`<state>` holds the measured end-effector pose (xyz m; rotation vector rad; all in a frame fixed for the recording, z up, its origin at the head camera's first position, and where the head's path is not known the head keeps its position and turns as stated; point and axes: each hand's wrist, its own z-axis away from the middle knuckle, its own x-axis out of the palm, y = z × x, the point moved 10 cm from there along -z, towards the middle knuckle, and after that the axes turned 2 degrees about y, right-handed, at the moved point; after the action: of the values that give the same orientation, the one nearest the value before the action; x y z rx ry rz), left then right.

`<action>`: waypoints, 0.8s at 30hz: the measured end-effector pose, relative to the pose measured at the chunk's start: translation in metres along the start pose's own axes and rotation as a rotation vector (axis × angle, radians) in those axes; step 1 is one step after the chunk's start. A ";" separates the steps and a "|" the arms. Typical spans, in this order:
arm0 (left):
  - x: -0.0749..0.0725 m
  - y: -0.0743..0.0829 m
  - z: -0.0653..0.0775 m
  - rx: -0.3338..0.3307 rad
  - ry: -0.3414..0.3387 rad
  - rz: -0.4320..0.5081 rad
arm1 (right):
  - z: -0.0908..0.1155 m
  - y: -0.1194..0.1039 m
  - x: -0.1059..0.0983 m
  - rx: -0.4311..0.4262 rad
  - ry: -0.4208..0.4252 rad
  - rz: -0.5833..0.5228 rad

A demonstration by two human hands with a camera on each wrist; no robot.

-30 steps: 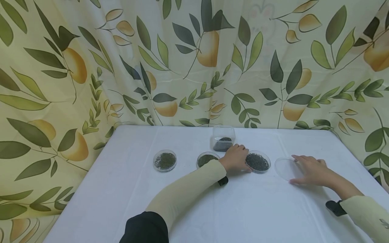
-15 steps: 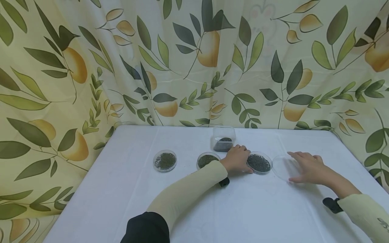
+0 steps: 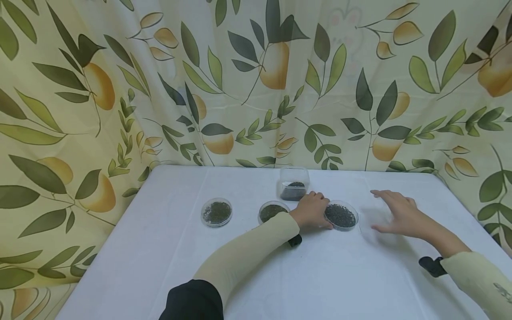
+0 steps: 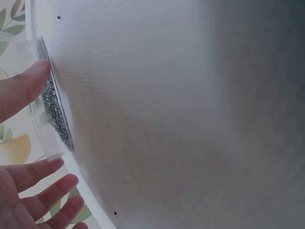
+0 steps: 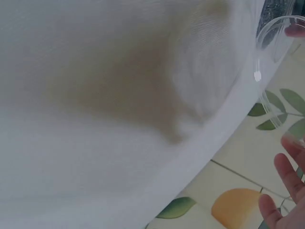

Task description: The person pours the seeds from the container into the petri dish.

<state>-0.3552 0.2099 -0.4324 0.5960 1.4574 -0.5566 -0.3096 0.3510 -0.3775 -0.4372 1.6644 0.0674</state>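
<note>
My left hand [image 3: 311,210] holds a round petri dish [image 3: 342,216] of dark granules by its left side. In the left wrist view, thumb and index finger lie on opposite sides of this dish [image 4: 56,114], which rests on the table. To its right, my right hand [image 3: 403,216] grips a clear petri dish lid [image 5: 259,71] between thumb and fingers. The lid is raised and tilted, its outline barely visible in the head view. The other right fingers are spread apart.
Another petri dish [image 3: 270,210] of dark green material sits left of my left hand, partly covered by the sleeve. Farther left stands a similar dish [image 3: 216,212]. A clear box [image 3: 294,184] with dark contents is behind, on the white-covered table [image 3: 320,275]. A patterned curtain [image 3: 248,115] hangs beyond.
My right hand has moved left and up with the clear lid, from beside the granule dish to a raised position. The dish in my left hand shifted slightly right.
</note>
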 end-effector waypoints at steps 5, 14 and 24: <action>0.000 0.000 0.000 0.004 0.004 -0.001 | -0.008 -0.015 -0.003 -0.046 0.050 -0.063; 0.005 -0.003 -0.004 -0.009 0.002 0.006 | -0.024 -0.032 0.011 -0.093 0.046 -0.066; 0.005 -0.004 -0.003 -0.020 -0.010 -0.017 | -0.037 -0.044 0.032 -0.109 -0.016 -0.033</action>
<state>-0.3597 0.2094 -0.4378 0.5648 1.4583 -0.5566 -0.3324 0.2919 -0.3939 -0.5450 1.6428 0.1369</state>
